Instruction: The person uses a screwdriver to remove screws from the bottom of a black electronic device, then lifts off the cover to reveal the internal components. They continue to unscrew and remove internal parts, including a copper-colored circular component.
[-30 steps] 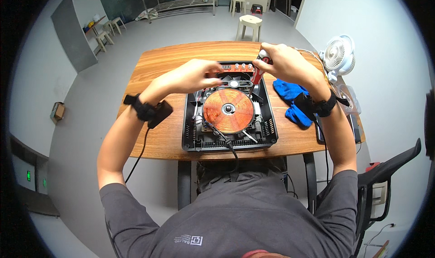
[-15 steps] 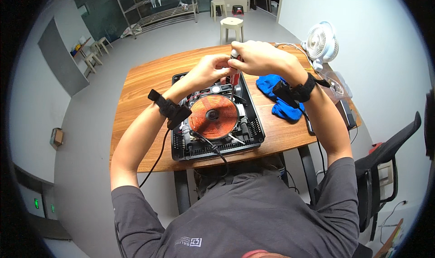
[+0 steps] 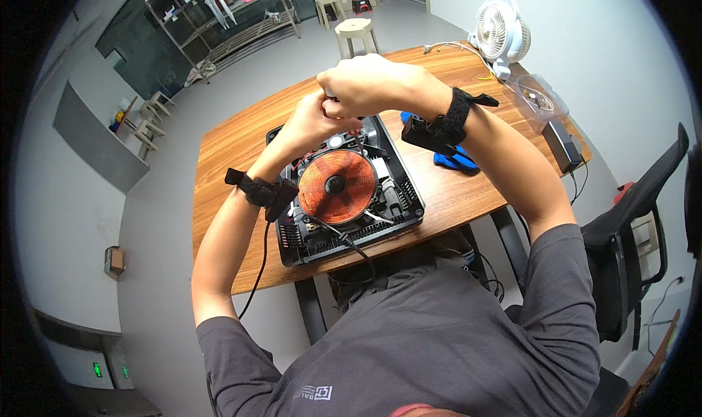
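An opened induction cooker with a black casing point(image 3: 409, 190) lies on the wooden table in front of me. Its round copper coil point(image 3: 344, 197) is exposed. Above its far side, my right hand point(image 3: 363, 84) is closed around the top of a screwdriver point(image 3: 355, 130), whose handle is mostly hidden. Just below, my left hand point(image 3: 311, 123) is closed about the lower handle, thumb across it. The shaft points down beside the coil's far right rim; its tip is too small to make out. A white connector and cables lie around the coil.
Blue gloves or cloth point(image 3: 459, 161) lie right of the cooker, partly behind my right wrist. A white fan point(image 3: 497, 33), a clear plastic container point(image 3: 540, 99) and a black power adapter point(image 3: 561, 146) stand along the table's right side. A black chair point(image 3: 629, 234) is at the right.
My head view has shifted and tilted. My right hand has turned about the screwdriver, its knuckles now further left and covering more of the handle. My left hand remains beside it.
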Demonstrator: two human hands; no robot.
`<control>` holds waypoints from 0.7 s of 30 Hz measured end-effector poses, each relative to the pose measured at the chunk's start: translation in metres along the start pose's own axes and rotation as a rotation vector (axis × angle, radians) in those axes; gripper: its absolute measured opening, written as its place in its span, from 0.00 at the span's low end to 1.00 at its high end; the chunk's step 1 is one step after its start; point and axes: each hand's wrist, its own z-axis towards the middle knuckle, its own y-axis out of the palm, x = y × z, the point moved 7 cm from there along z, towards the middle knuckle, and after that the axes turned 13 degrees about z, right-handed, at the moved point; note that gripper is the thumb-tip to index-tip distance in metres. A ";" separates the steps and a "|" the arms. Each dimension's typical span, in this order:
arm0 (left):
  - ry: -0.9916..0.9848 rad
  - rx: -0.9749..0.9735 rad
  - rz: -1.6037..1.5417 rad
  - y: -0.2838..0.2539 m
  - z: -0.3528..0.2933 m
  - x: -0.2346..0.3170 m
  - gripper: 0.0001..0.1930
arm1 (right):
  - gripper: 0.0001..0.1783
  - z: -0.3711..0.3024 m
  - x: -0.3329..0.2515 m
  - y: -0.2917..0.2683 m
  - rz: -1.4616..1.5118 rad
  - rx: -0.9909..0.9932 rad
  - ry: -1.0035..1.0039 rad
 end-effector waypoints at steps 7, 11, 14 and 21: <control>-0.023 -0.126 -0.108 0.001 -0.004 -0.007 0.11 | 0.20 0.000 -0.007 -0.002 -0.034 -0.012 0.074; -0.042 -0.071 -0.082 0.002 0.005 -0.005 0.06 | 0.20 -0.003 -0.001 -0.008 -0.022 0.237 -0.040; -0.020 -0.018 -0.026 0.004 0.005 -0.011 0.10 | 0.14 0.002 -0.005 -0.006 -0.121 0.166 0.026; -0.078 -0.060 0.064 0.002 -0.003 -0.016 0.11 | 0.19 0.010 -0.004 0.008 0.007 0.065 -0.036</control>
